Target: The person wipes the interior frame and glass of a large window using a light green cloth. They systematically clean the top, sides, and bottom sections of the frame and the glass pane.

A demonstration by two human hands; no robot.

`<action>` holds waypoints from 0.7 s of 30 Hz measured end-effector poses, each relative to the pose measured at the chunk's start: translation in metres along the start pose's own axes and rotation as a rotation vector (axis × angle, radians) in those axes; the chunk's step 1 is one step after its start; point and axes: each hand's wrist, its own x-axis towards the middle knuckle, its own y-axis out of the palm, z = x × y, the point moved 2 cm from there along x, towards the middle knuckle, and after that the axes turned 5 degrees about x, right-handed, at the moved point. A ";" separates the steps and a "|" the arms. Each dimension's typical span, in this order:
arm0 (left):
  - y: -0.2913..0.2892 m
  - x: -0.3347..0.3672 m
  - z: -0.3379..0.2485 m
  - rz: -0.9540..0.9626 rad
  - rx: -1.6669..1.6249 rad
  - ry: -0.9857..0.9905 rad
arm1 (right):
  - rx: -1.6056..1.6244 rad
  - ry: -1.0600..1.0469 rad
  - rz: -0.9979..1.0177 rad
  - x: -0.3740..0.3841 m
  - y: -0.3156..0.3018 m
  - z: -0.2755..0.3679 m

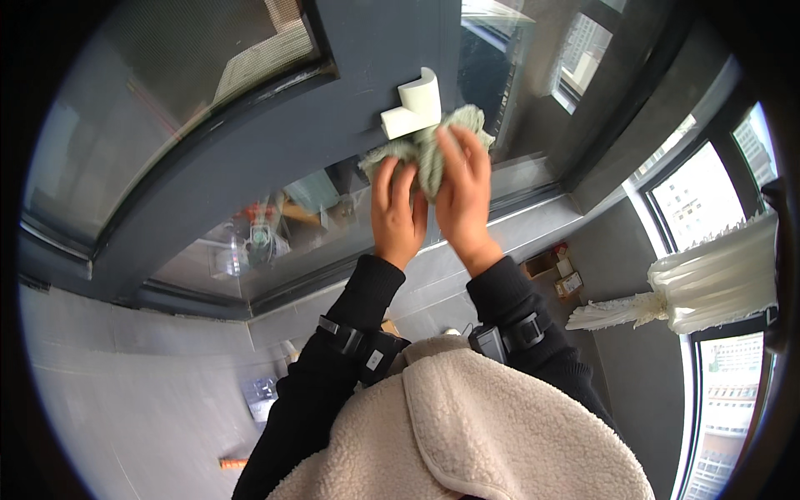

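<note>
A crumpled grey-green cloth [429, 162] is bunched against the dark window frame, just below a white window handle [417, 106]. My left hand [398, 221] grips the cloth's left part with bent fingers. On its right side my right hand [464, 196], slightly blurred, is closed on the same cloth, with its fingertips close to the lower end of the handle. The cloth covers part of the frame and the glass edge behind it. How far it wraps around the handle's underside is hidden.
Dark grey frame bars [233, 142] surround glass panes on both sides. A gathered white curtain [708, 279] hangs by windows at the right. Small boxes [569, 283] lie by the wall below. An orange object [234, 463] sits at the lower left.
</note>
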 end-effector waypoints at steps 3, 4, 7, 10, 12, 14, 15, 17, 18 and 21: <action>0.013 -0.048 0.022 0.187 0.026 -0.080 | -0.021 0.139 0.145 -0.051 0.011 -0.008; 0.014 -0.064 0.028 0.244 0.048 -0.079 | -0.058 0.190 0.180 -0.067 0.015 -0.011; 0.012 -0.102 0.038 0.412 0.054 -0.137 | -0.001 0.309 0.281 -0.106 0.020 -0.020; 0.005 -0.110 0.033 0.607 0.086 -0.157 | 0.107 0.533 0.343 -0.120 0.020 -0.020; 0.002 -0.090 0.024 0.436 0.035 -0.055 | 0.237 0.447 0.296 -0.110 0.017 -0.009; 0.003 -0.060 0.015 0.361 0.024 0.035 | 0.318 0.484 0.313 -0.094 0.014 0.004; 0.005 -0.043 0.011 0.319 -0.022 0.052 | 0.349 0.389 0.256 -0.080 0.010 0.011; 0.001 -0.012 0.003 0.151 0.007 0.153 | 0.316 0.204 0.155 -0.051 0.001 0.020; 0.000 -0.001 -0.002 0.064 0.003 0.234 | 0.345 0.143 0.134 -0.037 -0.002 0.022; 0.002 0.018 -0.004 0.027 0.133 0.257 | 0.321 0.062 0.126 -0.017 -0.004 0.017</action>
